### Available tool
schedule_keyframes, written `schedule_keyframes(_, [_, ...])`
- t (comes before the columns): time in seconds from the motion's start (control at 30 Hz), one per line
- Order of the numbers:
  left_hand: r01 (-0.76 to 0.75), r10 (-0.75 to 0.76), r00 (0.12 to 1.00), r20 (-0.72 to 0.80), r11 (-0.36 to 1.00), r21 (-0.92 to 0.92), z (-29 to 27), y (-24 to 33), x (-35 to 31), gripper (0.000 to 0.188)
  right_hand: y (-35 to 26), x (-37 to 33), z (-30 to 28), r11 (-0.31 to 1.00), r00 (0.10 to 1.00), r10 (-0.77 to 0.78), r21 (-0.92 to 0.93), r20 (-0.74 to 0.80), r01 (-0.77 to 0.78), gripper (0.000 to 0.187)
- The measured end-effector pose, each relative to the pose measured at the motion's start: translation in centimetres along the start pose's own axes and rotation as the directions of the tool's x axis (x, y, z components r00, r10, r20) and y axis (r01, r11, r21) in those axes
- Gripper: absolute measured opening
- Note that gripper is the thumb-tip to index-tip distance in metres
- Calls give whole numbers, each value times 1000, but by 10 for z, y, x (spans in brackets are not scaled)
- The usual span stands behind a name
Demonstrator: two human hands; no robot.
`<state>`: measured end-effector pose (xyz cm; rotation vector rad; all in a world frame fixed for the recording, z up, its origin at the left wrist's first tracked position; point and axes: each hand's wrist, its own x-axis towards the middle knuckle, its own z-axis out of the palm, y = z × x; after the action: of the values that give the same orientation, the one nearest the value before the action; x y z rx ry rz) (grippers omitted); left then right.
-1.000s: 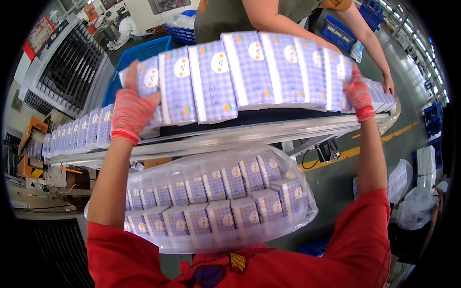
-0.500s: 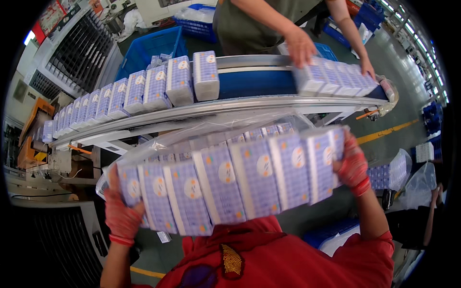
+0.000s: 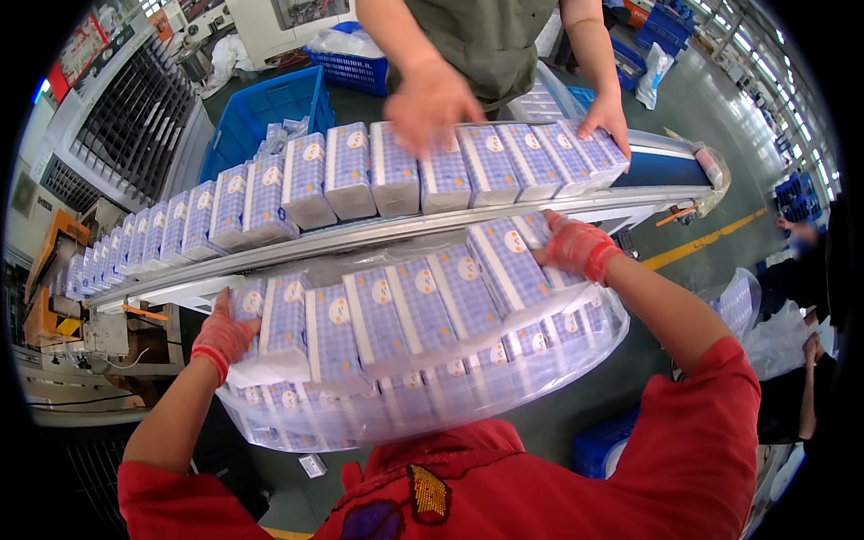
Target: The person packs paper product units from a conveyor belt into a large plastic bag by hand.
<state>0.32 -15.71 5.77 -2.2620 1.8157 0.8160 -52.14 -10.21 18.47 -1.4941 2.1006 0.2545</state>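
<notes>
A row of lilac checked tissue packs is squeezed end to end between my two hands, tilted up to the right. At its left end is my left hand, in a red and white glove, its fingers pressed against the last pack. My right hand, gloved alike, clasps the right end. Under and nearer than this row, a large clear plastic bag holds more packs of the same kind. The held row lies over the far part of the bag; whether it rests on the packs inside is unclear.
A conveyor runs across beyond the bag, carrying a line of packs. Across it stands a co-worker, one hand at the line's right end, the other blurred above it. A blue crate stands behind.
My hands have carried the held row away from me, toward the conveyor, baring the bagged packs nearer me. The co-worker's hands have shifted left, and their group of packs now joins the line.
</notes>
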Motion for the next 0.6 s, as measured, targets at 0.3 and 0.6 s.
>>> schedule_keyframes(0.3, [138, -113, 969, -222, 985, 102, -25, 99, -44, 81, -21, 15, 21, 985, 984, 109, -114, -143, -126, 72])
schedule_keyframes(0.6, [140, -103, 955, -278, 983, 118, 1, 104, -76, 77, -32, 9, 76, 957, 949, 93, -235, -302, -169, 77])
